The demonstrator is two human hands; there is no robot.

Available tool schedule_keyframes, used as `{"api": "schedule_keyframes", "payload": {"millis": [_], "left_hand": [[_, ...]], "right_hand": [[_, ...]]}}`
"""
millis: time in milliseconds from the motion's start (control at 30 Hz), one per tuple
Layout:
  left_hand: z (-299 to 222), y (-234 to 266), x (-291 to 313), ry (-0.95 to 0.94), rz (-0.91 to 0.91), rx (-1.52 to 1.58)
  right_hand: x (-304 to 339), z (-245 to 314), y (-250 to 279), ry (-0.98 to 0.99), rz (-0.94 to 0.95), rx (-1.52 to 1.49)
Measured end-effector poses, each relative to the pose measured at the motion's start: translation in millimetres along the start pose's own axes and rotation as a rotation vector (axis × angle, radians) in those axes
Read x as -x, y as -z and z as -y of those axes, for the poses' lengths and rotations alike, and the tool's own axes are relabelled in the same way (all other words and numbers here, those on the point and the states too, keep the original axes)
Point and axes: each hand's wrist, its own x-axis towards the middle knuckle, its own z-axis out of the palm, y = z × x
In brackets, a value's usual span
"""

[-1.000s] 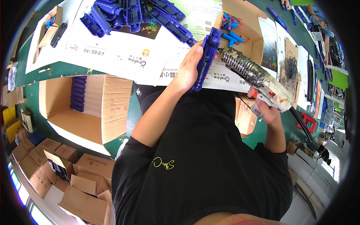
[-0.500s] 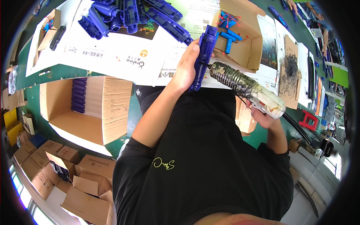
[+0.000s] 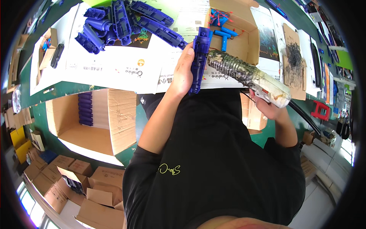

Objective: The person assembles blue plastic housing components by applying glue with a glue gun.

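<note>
My left hand [image 3: 184,72] is closed round a dark blue plastic shell [image 3: 199,63], a long, narrow half-housing held nearly upright over the near edge of the table. In my right hand [image 3: 268,107] is a hot glue gun [image 3: 249,76] with a white, heavily stained body and a coil-wrapped front. Its front end points left and meets the shell's right side; the tip itself is hidden there. Black lines trail from the gun's rear. More blue shells [image 3: 122,23] lie heaped beyond my left hand. An open cardboard box [image 3: 249,42] holds blue cylindrical cells [image 3: 223,44] with red wires.
White printed sheets [image 3: 114,68] cover the green table. A cardboard piece [image 3: 293,57] with black strands lies at right, beside black sticks [image 3: 314,76]. Below left, an open carton [image 3: 118,126] contains stacked blue shells [image 3: 85,108]. A red stool [image 3: 321,110] stands at right.
The glue gun's front end has come closer to the shell, and its tip has gone out of sight. The whole view has shifted slightly; both hands keep their grip.
</note>
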Motion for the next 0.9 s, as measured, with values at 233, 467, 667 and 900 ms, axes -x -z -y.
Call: {"api": "schedule_keyframes", "payload": {"millis": [233,467,667,900], "left_hand": [[11.1,9.2,-5.0,-0.052,0.027,0.003],[4.9,2.5,-1.9,-0.021,-0.019,-0.057],[9.7,6.5,-1.1,-0.001,0.008,-0.009],[9.2,6.8,-1.6,0.033,-0.02,0.006]], "right_hand": [[-13.7,17.9,-6.3,-0.043,0.063,0.042],[-18.3,18.8,2.1,0.107,-0.103,0.117],[-22.9,18.2,-0.5,0.029,-0.112,0.085],[-28.4,29.3,3.3,-0.012,-0.119,0.046]]}}
